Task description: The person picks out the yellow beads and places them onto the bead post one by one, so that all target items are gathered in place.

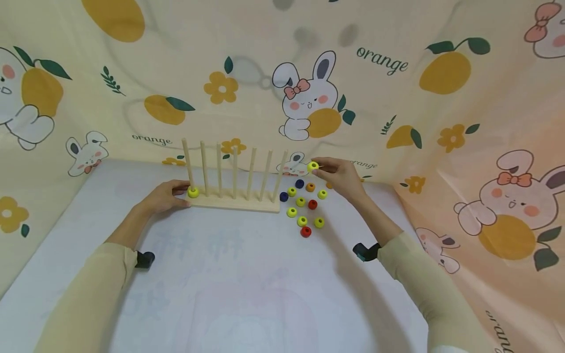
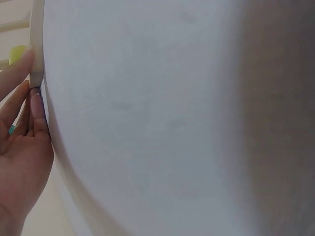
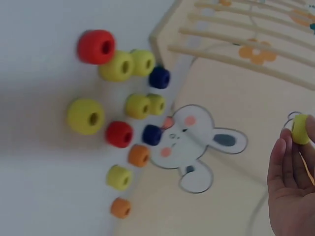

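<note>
A wooden peg rack (image 1: 234,202) with several upright pegs stands on the table. One yellow bead (image 1: 193,192) sits low on its leftmost peg. My left hand (image 1: 162,197) holds the rack's left end between thumb and fingers. In the left wrist view, the left hand (image 2: 24,152) is at the end of the base (image 2: 37,44). To the right of the pegs and raised above the table, my right hand (image 1: 339,175) pinches another yellow bead (image 1: 313,166). That pinched bead (image 3: 300,130) also shows at the edge of the right wrist view.
Right of the rack lie several loose beads: yellow (image 1: 292,212), red (image 1: 306,232), dark blue (image 1: 284,196) and orange (image 1: 310,187). A patterned cloth (image 1: 256,113) rises behind the white table (image 1: 247,274), with more of it at both sides.
</note>
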`<action>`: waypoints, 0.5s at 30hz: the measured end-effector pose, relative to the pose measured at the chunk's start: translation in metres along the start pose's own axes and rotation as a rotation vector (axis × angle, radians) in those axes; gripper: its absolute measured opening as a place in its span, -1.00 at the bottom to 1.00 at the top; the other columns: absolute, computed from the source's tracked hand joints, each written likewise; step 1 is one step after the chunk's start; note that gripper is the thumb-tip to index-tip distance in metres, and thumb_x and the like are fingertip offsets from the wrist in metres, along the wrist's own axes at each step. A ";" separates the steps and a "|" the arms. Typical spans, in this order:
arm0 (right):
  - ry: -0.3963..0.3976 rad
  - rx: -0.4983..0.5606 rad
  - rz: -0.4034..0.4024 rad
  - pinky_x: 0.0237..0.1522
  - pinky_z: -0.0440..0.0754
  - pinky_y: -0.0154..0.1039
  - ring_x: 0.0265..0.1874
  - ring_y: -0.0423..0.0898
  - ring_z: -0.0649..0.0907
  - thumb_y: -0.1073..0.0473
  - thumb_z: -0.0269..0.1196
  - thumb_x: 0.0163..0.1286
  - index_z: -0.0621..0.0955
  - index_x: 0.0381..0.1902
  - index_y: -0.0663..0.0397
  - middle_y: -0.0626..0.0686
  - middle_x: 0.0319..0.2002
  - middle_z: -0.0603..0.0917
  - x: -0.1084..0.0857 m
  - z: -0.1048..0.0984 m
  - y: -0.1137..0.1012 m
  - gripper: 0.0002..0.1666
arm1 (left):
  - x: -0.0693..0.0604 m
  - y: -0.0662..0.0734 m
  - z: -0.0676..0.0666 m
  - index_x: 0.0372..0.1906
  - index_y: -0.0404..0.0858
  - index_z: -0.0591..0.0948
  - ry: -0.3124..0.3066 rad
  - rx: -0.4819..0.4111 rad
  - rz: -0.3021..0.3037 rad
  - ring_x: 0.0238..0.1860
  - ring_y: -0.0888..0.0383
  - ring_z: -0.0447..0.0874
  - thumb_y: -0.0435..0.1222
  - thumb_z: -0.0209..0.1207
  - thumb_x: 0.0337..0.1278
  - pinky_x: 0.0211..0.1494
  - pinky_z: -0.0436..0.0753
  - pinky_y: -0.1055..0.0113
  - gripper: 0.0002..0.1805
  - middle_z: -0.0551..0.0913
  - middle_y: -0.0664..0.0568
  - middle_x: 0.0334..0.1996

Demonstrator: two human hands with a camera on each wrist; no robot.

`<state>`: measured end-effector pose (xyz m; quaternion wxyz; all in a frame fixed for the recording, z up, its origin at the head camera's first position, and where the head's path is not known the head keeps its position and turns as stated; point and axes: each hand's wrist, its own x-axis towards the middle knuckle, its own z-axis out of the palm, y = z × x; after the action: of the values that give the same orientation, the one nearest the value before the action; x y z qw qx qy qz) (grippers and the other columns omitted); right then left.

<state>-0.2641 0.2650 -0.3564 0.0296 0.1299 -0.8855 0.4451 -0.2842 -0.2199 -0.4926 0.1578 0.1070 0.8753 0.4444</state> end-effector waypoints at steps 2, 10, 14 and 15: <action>-0.001 0.004 -0.028 -0.17 0.69 -0.41 -0.13 -0.02 0.72 0.10 0.38 0.32 0.66 0.17 0.05 0.07 -0.04 0.73 0.004 0.001 -0.008 -0.53 | 0.000 -0.001 0.000 0.47 -0.45 0.20 -0.003 -0.007 0.001 0.41 -0.28 0.25 -0.34 0.38 0.13 0.50 0.24 -0.09 -0.14 0.25 -0.36 0.43; -0.022 0.028 -0.137 -0.06 0.70 -0.36 -0.14 -0.01 0.72 0.15 0.36 0.34 0.66 0.16 0.10 0.08 -0.02 0.73 0.025 0.008 -0.038 -0.57 | 0.000 -0.003 -0.001 0.47 -0.43 0.21 0.004 -0.008 -0.003 0.40 -0.28 0.25 -0.35 0.37 0.14 0.49 0.25 -0.10 -0.15 0.26 -0.35 0.43; -0.025 0.046 -0.188 -0.07 0.71 -0.34 -0.17 -0.06 0.73 0.16 0.35 0.35 0.67 0.14 0.10 0.08 -0.05 0.74 0.033 0.013 -0.055 -0.59 | -0.001 -0.002 -0.001 0.47 -0.44 0.21 0.004 0.001 -0.004 0.39 -0.30 0.25 -0.34 0.37 0.14 0.49 0.24 -0.12 -0.15 0.26 -0.37 0.42; -0.029 0.052 -0.197 -0.08 0.71 -0.33 -0.18 -0.07 0.73 0.16 0.35 0.34 0.67 0.14 0.10 0.08 -0.07 0.74 0.035 0.014 -0.059 -0.59 | -0.002 -0.001 -0.001 0.47 -0.44 0.21 0.002 0.001 -0.007 0.40 -0.29 0.26 -0.35 0.36 0.14 0.49 0.24 -0.11 -0.15 0.26 -0.37 0.42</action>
<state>-0.2816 0.2130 -0.3127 0.0571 0.2233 -0.8571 0.4607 -0.2832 -0.2221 -0.4928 0.1582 0.1036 0.8762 0.4433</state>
